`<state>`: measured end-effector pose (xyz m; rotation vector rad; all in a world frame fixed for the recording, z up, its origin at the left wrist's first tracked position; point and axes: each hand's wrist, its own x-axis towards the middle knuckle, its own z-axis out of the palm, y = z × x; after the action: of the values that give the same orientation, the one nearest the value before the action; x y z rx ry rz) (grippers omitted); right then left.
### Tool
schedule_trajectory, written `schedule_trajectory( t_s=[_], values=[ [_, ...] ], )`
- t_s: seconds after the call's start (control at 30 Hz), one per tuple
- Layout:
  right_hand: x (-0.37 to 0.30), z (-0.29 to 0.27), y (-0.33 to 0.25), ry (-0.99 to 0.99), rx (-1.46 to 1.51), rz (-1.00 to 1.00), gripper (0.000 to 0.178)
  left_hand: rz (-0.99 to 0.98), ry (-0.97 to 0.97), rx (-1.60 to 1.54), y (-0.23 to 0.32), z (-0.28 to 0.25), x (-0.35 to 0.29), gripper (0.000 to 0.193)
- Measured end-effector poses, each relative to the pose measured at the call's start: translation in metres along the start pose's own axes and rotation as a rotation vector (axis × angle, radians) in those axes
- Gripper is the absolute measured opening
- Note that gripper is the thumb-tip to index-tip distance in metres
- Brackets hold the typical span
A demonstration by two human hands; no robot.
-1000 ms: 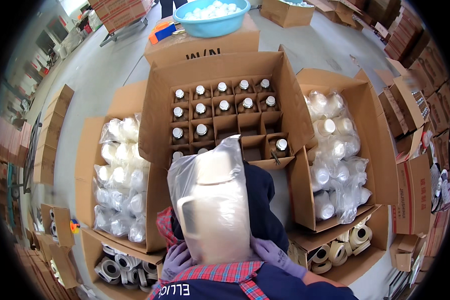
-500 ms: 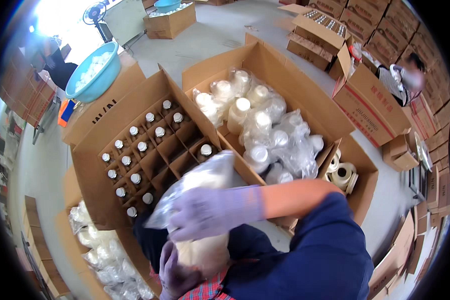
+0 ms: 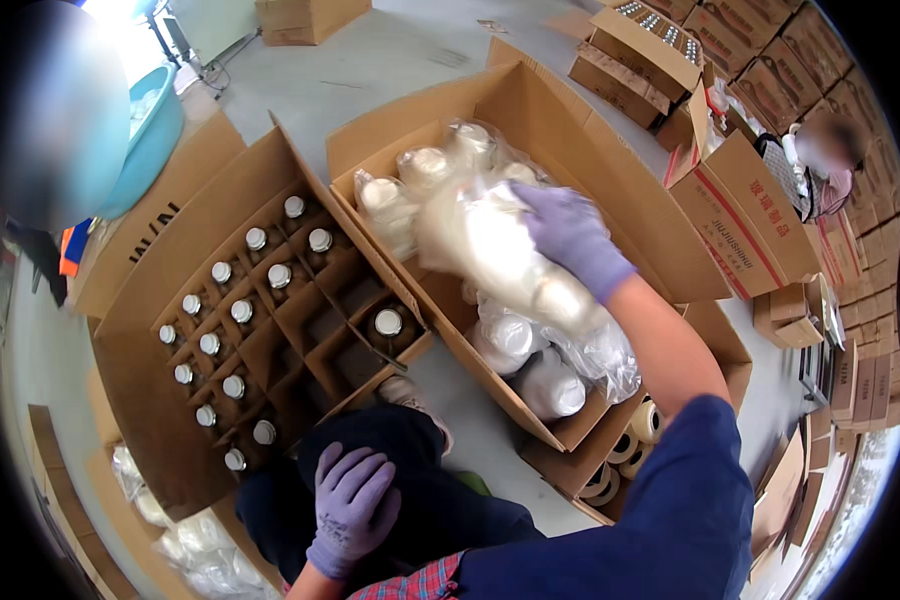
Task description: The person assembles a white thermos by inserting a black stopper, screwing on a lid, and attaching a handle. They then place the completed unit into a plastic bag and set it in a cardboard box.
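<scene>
My right hand [image 3: 576, 238], in a purple glove, is closed on a white bottle in a clear plastic bag [image 3: 500, 255], smeared by motion. It holds the bottle tilted above an open carton [image 3: 440, 300] of bagged white bottles [image 3: 553, 385]. My left hand [image 3: 354, 498], gloved alike, rests palm down on my dark trouser leg, fingers apart and slightly bent, nothing in it. Beyond my leg, to the left, stands a divided carton [image 3: 215, 190] with several white-capped bottles [image 3: 278, 276] upright in its cells; some cells at its right side hold none.
A small carton [image 3: 715, 340] with tape rolls [image 3: 630, 455] sits at the right. Bagged bottles [image 3: 205, 545] fill a box at lower left. A blue basin [image 3: 160, 140] stands at upper left, partly behind a blurred person. Another person [image 3: 830, 150] is at the right, among stacked cartons [image 3: 755, 75].
My right hand has carried the bagged bottle from my lap forward and right, over the carton of bagged bottles. My left hand has let go of it and now lies on my leg.
</scene>
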<state>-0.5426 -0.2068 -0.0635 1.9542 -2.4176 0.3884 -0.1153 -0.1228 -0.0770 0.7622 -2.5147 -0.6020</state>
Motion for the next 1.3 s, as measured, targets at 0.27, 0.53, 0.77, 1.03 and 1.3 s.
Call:
schedule_trajectory(
  t_s=[0.27,0.53,0.77,1.03,1.3],
  values=[
    [0.092,0.24,-0.01,-0.675,-0.335,-0.035,0.031,0.001,0.051,0.073,-0.012,0.026,0.019,0.028],
    [0.085,0.337,0.059,-1.023,-0.122,0.425,0.033,-0.029,0.062,-0.074,-0.021,0.015,0.032,0.025],
    [0.14,0.178,0.054,-0.468,-0.092,0.346,0.03,-0.124,0.118,-0.069,-0.028,0.016,0.022,0.023],
    [0.127,0.297,0.134,-0.68,-0.26,0.387,0.042,-0.048,0.093,-0.056,-0.027,0.011,0.013,0.023],
    [0.122,0.153,0.109,-0.485,0.077,0.245,0.052,-0.035,0.159,-0.074,-0.025,0.018,-0.002,0.031]
  ],
)
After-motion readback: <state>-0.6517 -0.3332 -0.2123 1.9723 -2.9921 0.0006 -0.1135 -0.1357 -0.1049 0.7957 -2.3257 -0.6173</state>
